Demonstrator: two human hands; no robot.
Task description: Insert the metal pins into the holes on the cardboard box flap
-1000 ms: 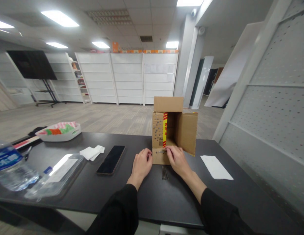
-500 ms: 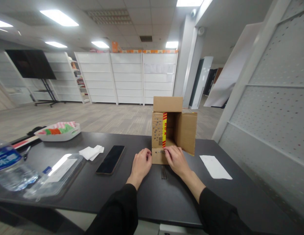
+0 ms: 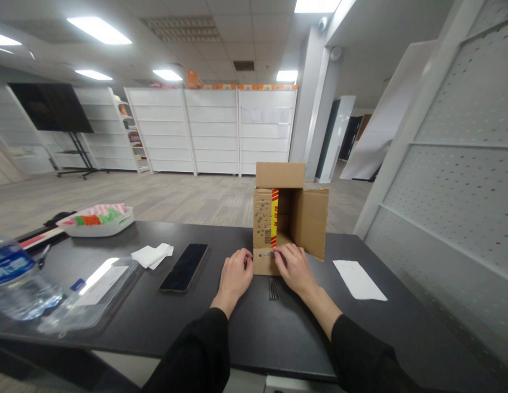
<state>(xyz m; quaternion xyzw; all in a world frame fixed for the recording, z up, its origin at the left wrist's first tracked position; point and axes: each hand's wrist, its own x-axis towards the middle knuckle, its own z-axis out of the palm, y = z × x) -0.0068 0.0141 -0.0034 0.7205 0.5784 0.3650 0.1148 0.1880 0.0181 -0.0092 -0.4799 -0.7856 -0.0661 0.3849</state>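
An open cardboard box (image 3: 309, 221) stands on its side on the dark table, its opening toward me and its flaps spread. The left flap (image 3: 262, 210) carries several holes or nail heads, a barcode and a strip of yellow and red tape (image 3: 274, 218). My left hand (image 3: 236, 275) rests on the table against the box's lower left edge, fingers curled in. My right hand (image 3: 293, 266) is at the bottom flap (image 3: 264, 267), thumb and fingers pinched together over it; whatever lies between them is hidden. Several thin dark nails (image 3: 274, 289) lie just in front of the flap.
Left of my hands lie a phone (image 3: 184, 267), folded white tissues (image 3: 152, 255), a clear plastic case (image 3: 94, 295), a water bottle (image 3: 20, 284) and a white basket (image 3: 96, 221) of colourful cloth. A white paper (image 3: 359, 280) lies on the right. A perforated panel (image 3: 462, 153) borders the table's right.
Almost nothing differs. The whole view has shifted very slightly, while both hands keep their places at the box.
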